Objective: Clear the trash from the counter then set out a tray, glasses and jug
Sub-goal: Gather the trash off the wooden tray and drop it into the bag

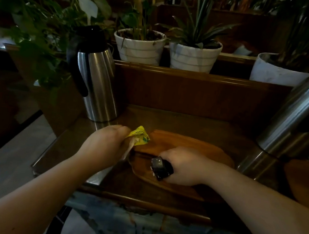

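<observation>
A crumpled yellow wrapper [140, 136] is clamped in the left hand [104, 142] at the wooden tray's [194, 144] left edge, while the right hand [181, 164] grips a dark wrapper [160, 167] over that tray on the surface [197, 121], a steel jug [97, 83] standing behind.

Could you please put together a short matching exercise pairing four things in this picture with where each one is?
Things:
1. crumpled yellow wrapper
2. dark shiny packet
3. tall steel jug with black handle
4. oval wooden tray

Places:
A. standing at the counter's back left corner
B. gripped in the right hand
C. lying flat on the counter under the right hand
D. pinched in the left hand

Pairs: 1-D, 2-B, 3-A, 4-C
</observation>
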